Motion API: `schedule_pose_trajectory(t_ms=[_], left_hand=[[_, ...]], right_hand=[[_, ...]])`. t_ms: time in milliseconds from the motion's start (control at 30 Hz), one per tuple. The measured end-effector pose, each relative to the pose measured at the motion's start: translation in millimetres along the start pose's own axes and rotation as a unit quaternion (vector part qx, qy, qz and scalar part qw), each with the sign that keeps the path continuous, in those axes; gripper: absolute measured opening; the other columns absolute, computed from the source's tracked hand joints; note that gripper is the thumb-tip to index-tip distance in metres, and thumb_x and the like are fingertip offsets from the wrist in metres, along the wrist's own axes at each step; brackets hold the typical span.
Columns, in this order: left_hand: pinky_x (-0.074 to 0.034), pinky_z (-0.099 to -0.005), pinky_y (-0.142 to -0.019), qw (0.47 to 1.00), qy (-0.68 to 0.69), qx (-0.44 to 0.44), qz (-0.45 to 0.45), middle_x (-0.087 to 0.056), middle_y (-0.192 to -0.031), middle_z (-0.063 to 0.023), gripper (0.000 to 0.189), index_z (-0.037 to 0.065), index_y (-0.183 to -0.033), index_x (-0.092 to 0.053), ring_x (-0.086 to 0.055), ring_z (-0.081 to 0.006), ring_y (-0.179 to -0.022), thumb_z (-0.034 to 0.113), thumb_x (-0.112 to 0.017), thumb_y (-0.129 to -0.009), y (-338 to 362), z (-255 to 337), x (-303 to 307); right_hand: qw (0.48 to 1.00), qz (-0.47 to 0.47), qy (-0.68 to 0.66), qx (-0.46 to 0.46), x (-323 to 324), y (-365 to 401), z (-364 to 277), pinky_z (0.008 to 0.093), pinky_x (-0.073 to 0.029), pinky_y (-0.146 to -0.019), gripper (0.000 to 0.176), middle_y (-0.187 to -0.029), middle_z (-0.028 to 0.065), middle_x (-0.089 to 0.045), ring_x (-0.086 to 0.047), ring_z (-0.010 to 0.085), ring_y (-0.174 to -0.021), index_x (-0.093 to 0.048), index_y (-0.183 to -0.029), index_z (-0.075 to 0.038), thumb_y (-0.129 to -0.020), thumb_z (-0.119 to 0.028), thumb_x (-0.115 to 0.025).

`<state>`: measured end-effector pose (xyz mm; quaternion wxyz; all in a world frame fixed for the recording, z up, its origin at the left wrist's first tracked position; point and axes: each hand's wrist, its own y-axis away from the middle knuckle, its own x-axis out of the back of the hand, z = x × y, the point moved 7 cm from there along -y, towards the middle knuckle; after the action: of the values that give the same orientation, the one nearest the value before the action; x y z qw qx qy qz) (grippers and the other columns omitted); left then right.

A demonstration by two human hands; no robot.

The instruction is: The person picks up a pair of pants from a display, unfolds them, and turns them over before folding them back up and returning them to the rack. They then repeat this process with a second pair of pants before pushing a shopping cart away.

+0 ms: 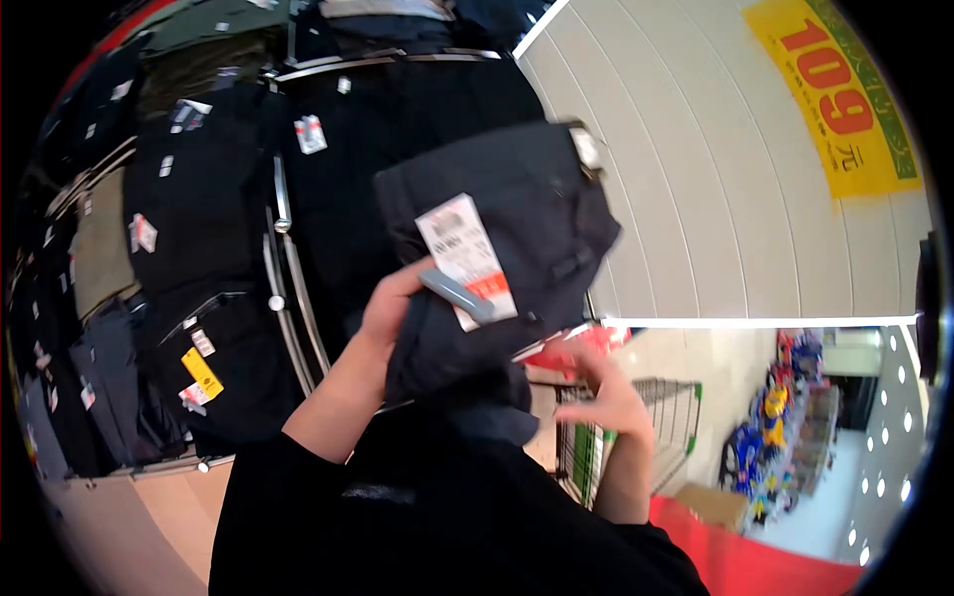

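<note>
The left hand (391,306) grips the folded dark garment (527,204) along its left edge, its grip closed on the fabric. The garment is held up, tilted, in front of the shelves of folded clothes (214,189), partly overlapping the pale panelled surface (696,179). A white and orange price tag (452,238) lies on its face, with a small grey piece (457,295) across the tag beside the left hand. The right hand (608,399) is near the garment's lower right edge, its grip open with fingers spread; it is blurred, and whether the fingertips touch the fabric cannot be told. Behind the right hand stands a shopping cart (679,412) with green parts. A yellow sign (835,99) reading 109 is at the upper right.
</note>
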<state>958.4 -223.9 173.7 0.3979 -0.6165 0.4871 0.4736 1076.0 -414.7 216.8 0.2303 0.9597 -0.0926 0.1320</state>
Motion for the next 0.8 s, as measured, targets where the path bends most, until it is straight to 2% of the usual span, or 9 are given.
schedule_pose_trajectory(t_ms=[33, 67, 133, 200, 333, 400, 533, 733, 800], left_hand=[[-0.048, -0.0465, -0.102, 0.996, 0.051, 0.072, -0.018, -0.057, -0.128, -0.0249, 0.041, -0.007, -0.131, -0.049, -0.061, -0.0347, -0.114, 0.018, -0.045, -0.099, -1.0, -20.7, 8.2], [-0.049, -0.0457, -0.101, 0.992, 0.057, 0.114, -0.005, -0.058, -0.127, -0.0242, 0.039, -0.008, -0.131, -0.049, -0.061, -0.0335, -0.114, 0.015, -0.046, -0.099, -2.3, -37.5, 23.2], [-0.050, -0.0440, -0.101, 0.987, 0.038, 0.153, 0.014, -0.059, -0.127, -0.0236, 0.038, -0.008, -0.132, -0.048, -0.062, -0.0323, -0.113, 0.010, -0.047, -0.098, 0.2, -67.1, 33.5], [-0.050, -0.0406, -0.100, 0.977, 0.022, 0.212, 0.004, -0.060, -0.127, -0.0217, 0.039, -0.007, -0.133, -0.048, -0.063, -0.0305, -0.112, 0.008, -0.049, -0.097, 5.3, -93.0, 35.3], [-0.049, -0.0387, -0.099, 0.966, -0.103, 0.239, 0.004, -0.060, -0.126, -0.0200, 0.040, -0.007, -0.132, -0.049, -0.063, -0.0283, -0.112, 0.008, -0.052, -0.095, 11.6, -114.9, 44.6], [-0.051, -0.0379, -0.097, 0.945, -0.206, 0.235, 0.090, -0.062, -0.123, -0.0199, 0.039, -0.007, -0.130, -0.051, -0.064, -0.0277, -0.110, 0.008, -0.053, -0.094, 17.9, -125.0, 41.6], [-0.055, -0.0366, -0.090, 0.942, -0.228, 0.224, 0.106, -0.065, -0.116, -0.0196, 0.037, -0.008, -0.127, -0.053, -0.068, -0.0262, -0.099, 0.008, -0.055, -0.093, 34.1, -167.2, 50.2], [-0.057, -0.0370, -0.082, 0.954, -0.192, 0.175, 0.150, -0.069, -0.105, -0.0185, 0.029, -0.007, -0.113, -0.062, -0.070, -0.0266, -0.090, 0.007, -0.054, -0.089, 90.3, -271.5, 87.4], [-0.053, -0.0412, -0.092, 0.878, -0.469, -0.076, 0.049, -0.060, -0.121, -0.0205, 0.049, 0.001, -0.124, -0.047, -0.064, -0.0267, -0.107, 0.006, -0.072, -0.082, 115.7, -293.7, 54.9]], right_hand=[[0.980, 0.090, -0.166, 0.054, 12.1, 1.7, 27.5, 0.0363, -0.037, -0.107, 0.100, -0.144, 0.0111, -0.043, -0.045, 0.0221, -0.131, -0.040, -0.139, 0.001, -0.060, -0.029, -0.094], [0.957, 0.154, -0.222, 0.104, 17.9, -2.8, 22.4, 0.0367, -0.036, -0.108, 0.117, -0.144, 0.0096, -0.043, -0.044, 0.0225, -0.131, -0.031, -0.144, 0.003, -0.054, -0.036, -0.096], [0.928, 0.248, -0.264, 0.089, 19.1, 15.8, 26.8, 0.0391, -0.034, -0.110, 0.127, -0.145, 0.0103, -0.042, -0.042, 0.0233, -0.132, -0.028, -0.146, 0.003, -0.049, -0.041, -0.096], [0.932, 0.223, -0.266, 0.104, 14.9, 41.6, 51.6, 0.0407, -0.034, -0.110, 0.130, -0.145, 0.0117, -0.041, -0.041, 0.0249, -0.133, -0.026, -0.147, 0.003, -0.047, -0.043, -0.096], [0.922, 0.240, -0.262, 0.153, 7.6, 87.5, 52.3, 0.0406, -0.037, -0.107, 0.122, -0.144, 0.0131, -0.044, -0.044, 0.0256, -0.130, -0.028, -0.146, 0.004, -0.051, -0.028, -0.097], [0.915, 0.229, -0.288, 0.167, 1.3, 107.2, 54.9, 0.0381, -0.040, -0.103, 0.095, -0.135, 0.0121, -0.054, -0.051, 0.0238, -0.123, -0.038, -0.141, 0.004, -0.062, -0.009, -0.090], [0.908, 0.225, -0.290, 0.202, 0.0, 150.0, 78.6, 0.0364, -0.041, -0.102, 0.087, -0.132, 0.0114, -0.056, -0.053, 0.0225, -0.121, -0.041, -0.138, 0.005, -0.065, -0.007, -0.087], [0.913, 0.178, -0.306, 0.204, 6.2, 226.9, 137.2, 0.0362, -0.040, -0.103, 0.087, -0.134, 0.0125, -0.054, -0.051, 0.0230, -0.123, -0.039, -0.140, 0.006, -0.067, -0.006, -0.086], [0.931, 0.086, -0.256, 0.245, 3.7, 244.8, 142.4, 0.0369, -0.037, -0.106, 0.094, -0.140, 0.0134, -0.049, -0.047, 0.0237, -0.128, -0.033, -0.144, 0.005, -0.066, -0.002, -0.085]])
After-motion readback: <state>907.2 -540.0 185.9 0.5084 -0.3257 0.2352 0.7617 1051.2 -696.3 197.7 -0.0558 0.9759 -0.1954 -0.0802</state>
